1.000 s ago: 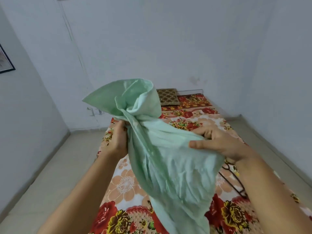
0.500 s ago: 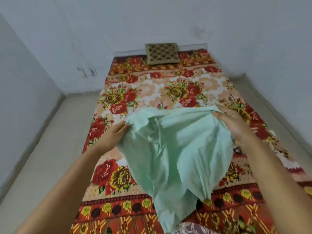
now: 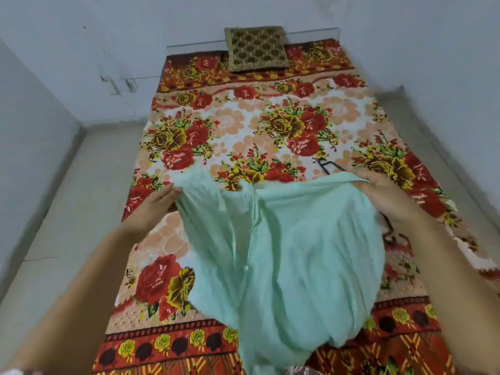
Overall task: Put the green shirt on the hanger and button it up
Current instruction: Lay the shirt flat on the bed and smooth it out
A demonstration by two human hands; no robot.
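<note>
The pale green shirt [image 3: 284, 253] hangs spread between my two hands above the flowered bed, its button placket running down the middle with small white buttons showing. My left hand [image 3: 154, 204] grips the shirt's upper left edge. My right hand [image 3: 384, 196] grips the upper right edge. A thin black hanger [image 3: 328, 166] lies on the bedspread just beyond the shirt's top edge, near my right hand; only its hook end and a short piece by my right wrist show, the rest is hidden under the cloth.
The bed [image 3: 243, 125] with a red and yellow floral cover fills the middle of the view. A brown patterned cushion [image 3: 255, 48] rests at its far end against the wall. Pale tiled floor [image 3: 67, 212] runs along both sides, closed in by white walls.
The bunched shirt has been lowered and spread wide between my hands. My view has tipped down over the bed, and the hanger's hook end has come into sight.
</note>
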